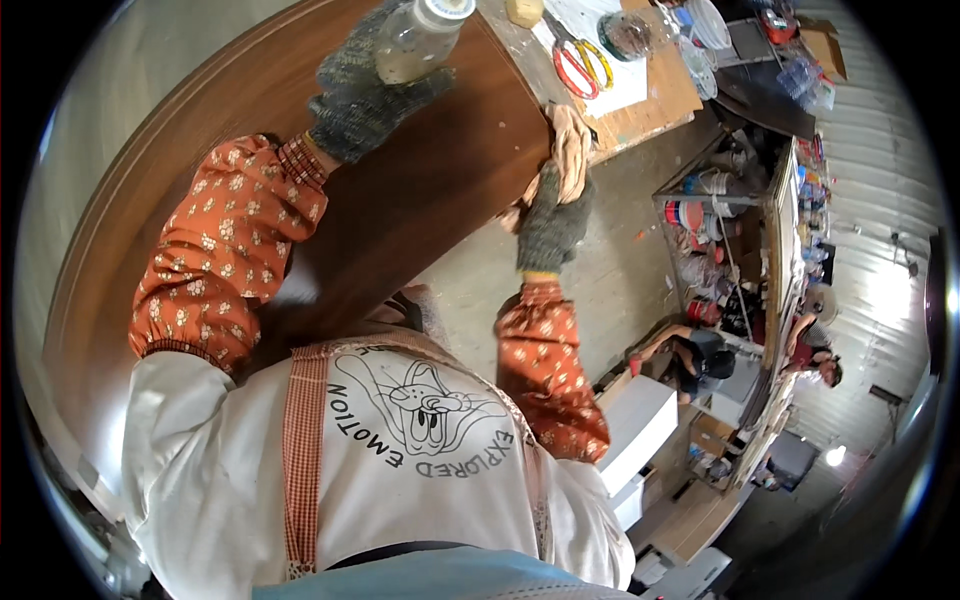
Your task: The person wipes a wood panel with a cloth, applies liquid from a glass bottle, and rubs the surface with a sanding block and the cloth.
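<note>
My left hand (360,105), in a dark grey knit glove, is closed around a clear bottle (408,45) with a white cap, held above the brown wooden panel (440,150). My right hand (553,225), gloved alike, grips a crumpled beige rag (570,150) at the panel's right edge. Part of the rag hangs on the left of that hand, by the panel's corner. How much liquid the bottle holds is hard to make out.
Beyond the panel, a worktable (672,95) bears scissors (584,75) with red and yellow handles, white paper (630,85) and a clear jar (628,35). Cluttered shelves (715,200) stand to the right. Two people (700,358) are farther back, near a white box (640,425).
</note>
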A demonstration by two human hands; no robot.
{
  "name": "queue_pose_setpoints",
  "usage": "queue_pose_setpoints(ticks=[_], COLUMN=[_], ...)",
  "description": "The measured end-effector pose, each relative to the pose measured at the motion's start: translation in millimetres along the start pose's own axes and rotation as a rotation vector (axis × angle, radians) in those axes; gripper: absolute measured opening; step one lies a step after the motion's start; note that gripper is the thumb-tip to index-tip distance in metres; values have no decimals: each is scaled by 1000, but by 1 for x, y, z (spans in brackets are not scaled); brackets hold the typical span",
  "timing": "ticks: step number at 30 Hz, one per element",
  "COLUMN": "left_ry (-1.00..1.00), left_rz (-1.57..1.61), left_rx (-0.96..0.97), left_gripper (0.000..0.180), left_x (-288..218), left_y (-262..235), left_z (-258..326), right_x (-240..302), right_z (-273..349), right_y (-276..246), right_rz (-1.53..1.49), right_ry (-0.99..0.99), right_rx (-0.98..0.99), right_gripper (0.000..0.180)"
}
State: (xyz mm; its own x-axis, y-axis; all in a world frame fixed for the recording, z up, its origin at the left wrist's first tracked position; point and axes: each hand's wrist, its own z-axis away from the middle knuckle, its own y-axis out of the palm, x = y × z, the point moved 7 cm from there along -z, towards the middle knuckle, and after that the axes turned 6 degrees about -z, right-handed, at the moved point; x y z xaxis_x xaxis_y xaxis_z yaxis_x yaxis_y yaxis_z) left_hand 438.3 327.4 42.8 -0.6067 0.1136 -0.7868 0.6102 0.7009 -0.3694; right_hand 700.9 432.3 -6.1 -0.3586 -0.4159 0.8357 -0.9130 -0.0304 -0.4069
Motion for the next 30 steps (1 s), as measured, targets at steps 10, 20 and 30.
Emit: queue_pose_setpoints(ticks=[10, 20, 30], left_ry=[716, 696, 645], left_rz=[-939, -1060, -1091], left_rx=[270, 673, 817], left_gripper=[55, 51, 55], left_x=[-60, -75, -60], left_y=[44, 131, 146], left_z=[10, -20, -26], right_x=[-78, -81, -62], right_z=[14, 25, 22], right_y=[-47, -45, -56], right_rz=[-307, -446, -303], right_ry=[358, 412, 218], right_rx=[-104, -54, -89], right_gripper=[57, 56, 49])
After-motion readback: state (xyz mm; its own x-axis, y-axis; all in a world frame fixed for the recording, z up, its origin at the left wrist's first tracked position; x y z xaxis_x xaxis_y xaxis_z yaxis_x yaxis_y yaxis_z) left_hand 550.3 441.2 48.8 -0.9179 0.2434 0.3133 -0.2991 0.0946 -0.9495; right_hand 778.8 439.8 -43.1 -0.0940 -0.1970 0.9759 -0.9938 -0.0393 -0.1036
